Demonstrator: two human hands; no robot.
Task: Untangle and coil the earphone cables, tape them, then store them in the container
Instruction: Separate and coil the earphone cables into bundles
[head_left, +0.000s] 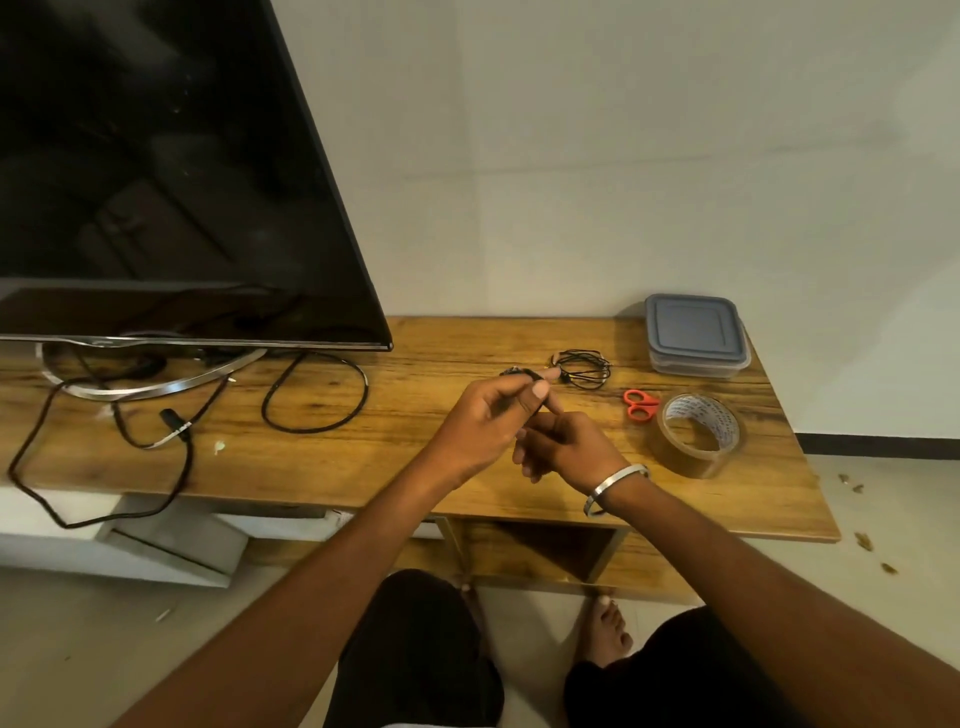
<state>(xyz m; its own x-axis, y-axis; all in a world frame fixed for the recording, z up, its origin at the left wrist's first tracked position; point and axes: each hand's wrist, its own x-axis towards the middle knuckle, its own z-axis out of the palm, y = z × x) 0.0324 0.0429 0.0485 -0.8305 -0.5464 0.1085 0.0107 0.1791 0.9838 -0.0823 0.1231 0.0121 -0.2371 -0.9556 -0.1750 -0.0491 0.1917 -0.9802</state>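
My left hand (485, 423) and my right hand (563, 447) meet above the middle of the wooden table (415, 441), both pinching a thin black earphone cable (524, 373) that sticks out above the left fingers. A second black earphone cable (584, 369) lies in a loose bundle on the table just behind the hands. The lidded clear container (696, 335) with a grey lid stands at the back right. A brown tape roll (698, 434) lies right of my right hand. Red-handled scissors (640, 404) lie between the tape and the bundle.
A large dark television (156, 171) stands on the table's left half, with its metal stand (156, 384) and black power cables (311, 395) trailing over the table and front edge. The white wall rises behind. My knees and a bare foot show below the table.
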